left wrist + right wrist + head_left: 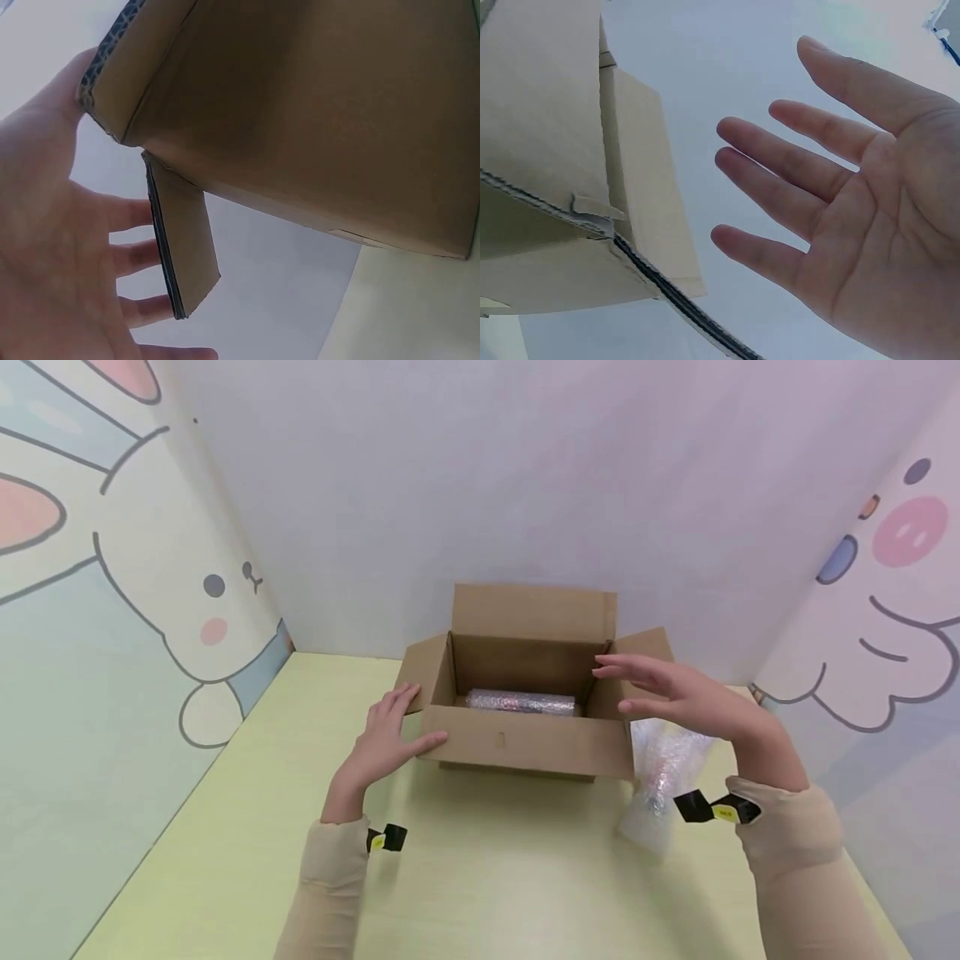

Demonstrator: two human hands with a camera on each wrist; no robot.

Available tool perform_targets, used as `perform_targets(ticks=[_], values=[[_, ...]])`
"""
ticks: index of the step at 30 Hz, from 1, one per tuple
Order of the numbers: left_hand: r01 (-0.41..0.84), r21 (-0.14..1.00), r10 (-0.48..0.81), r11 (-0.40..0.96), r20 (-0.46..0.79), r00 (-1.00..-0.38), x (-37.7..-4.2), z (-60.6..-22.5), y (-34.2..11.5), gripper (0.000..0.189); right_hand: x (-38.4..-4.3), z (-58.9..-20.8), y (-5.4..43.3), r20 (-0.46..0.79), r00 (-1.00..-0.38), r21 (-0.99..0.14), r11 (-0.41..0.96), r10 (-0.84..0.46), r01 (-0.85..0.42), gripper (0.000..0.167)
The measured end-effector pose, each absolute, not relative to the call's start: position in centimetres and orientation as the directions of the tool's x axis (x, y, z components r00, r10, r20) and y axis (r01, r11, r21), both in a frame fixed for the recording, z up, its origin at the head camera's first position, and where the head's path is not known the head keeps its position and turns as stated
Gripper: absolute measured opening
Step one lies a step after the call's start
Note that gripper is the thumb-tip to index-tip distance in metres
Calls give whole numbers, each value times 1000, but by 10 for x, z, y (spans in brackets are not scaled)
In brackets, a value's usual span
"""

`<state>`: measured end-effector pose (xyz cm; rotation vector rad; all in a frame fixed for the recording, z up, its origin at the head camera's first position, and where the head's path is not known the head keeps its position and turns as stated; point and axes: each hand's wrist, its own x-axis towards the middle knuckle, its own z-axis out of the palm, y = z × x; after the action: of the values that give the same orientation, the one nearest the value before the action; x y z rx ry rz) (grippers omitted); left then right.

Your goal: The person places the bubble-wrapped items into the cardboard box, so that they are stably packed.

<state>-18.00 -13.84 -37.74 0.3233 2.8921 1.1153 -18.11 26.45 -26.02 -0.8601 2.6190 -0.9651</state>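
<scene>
An open cardboard box [525, 743] stands on the table with its flaps folded outward. Inside it lies a bubble-wrapped roll [521, 702], part of it hidden by the front flap. My left hand [386, 735] touches the left and front flaps at their corner, thumb on the front one, fingers extended; the left wrist view shows the fingers behind the side flap [184, 240]. Over the box's right side hovers my right hand [675, 693], fingers spread and nothing in it. In the right wrist view its palm [877, 217] faces the camera, apart from the cardboard.
A second bubble-wrapped bundle [663, 777] lies on the table just right of the box, partly beneath the right hand. The pale yellow table [480, 860] meets a plain wall [525, 485] behind the box. Cartoon-printed panels [150, 568] rise at both sides.
</scene>
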Motion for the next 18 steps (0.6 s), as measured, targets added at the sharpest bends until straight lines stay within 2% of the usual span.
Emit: perform_targets(ticks=[8, 18], values=[[172, 683, 207, 710, 31, -978, -186, -375, -140, 98, -181, -265, 268, 28, -809, -653, 602, -587, -460, 57], [169, 689, 199, 705, 36, -979, -183, -374, -140, 98, -163, -275, 290, 146, -793, -735, 472, -591, -487, 56]])
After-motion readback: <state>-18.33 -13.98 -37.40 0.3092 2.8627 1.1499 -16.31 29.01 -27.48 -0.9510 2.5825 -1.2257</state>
